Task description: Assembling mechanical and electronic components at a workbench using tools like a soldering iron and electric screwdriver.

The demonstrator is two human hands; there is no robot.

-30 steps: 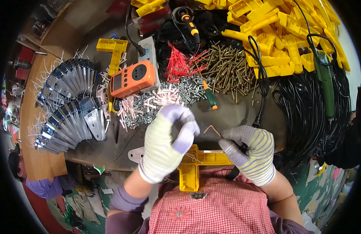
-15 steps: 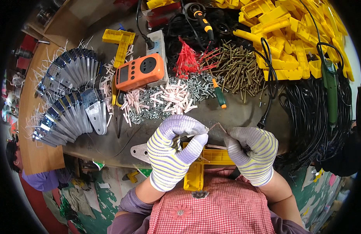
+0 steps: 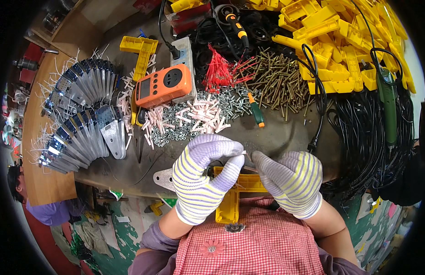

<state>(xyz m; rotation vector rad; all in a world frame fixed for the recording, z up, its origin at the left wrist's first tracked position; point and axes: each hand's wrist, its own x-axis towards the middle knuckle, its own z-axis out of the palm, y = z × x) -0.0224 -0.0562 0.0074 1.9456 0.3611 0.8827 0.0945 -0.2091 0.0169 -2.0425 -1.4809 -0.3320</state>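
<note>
Small white piece [image 3: 244, 152] pinched at the thumb and fingertips of the left hand [image 3: 204, 176], tip poking out on the right, just above the yellow plastic housing [image 3: 227, 207]. Pretty tight grip there, tips practically meeting on it. Right hand [image 3: 291, 181] just beside, small gap between the two sets of fingertips. Fingers bunched together on that one, but can't tell if the tips actually meet or have hold of anything. Striped gloves on both, btw.

Housing partly hidden under the hands, one leg pointing down at the red checked apron [image 3: 249, 240], one arm running off toward the right hand. Silver plate [image 3: 163, 179] with holes poking out left of the left hand.

Further up the bench: pale pink sleeves [image 3: 205, 112] next to loose nuts [image 3: 170, 130], orange meter [image 3: 164, 85] behind those, green-and-orange screwdriver [image 3: 256, 111] lying below a heap of brass-coloured screws [image 3: 283, 82]. Bunch of red wires [image 3: 218, 71] left of the screws. Big pile of yellow parts [image 3: 331, 68] at upper right, black cables [image 3: 359, 133] below. Fanned-out metal blades [image 3: 84, 140] over on the left.
</note>
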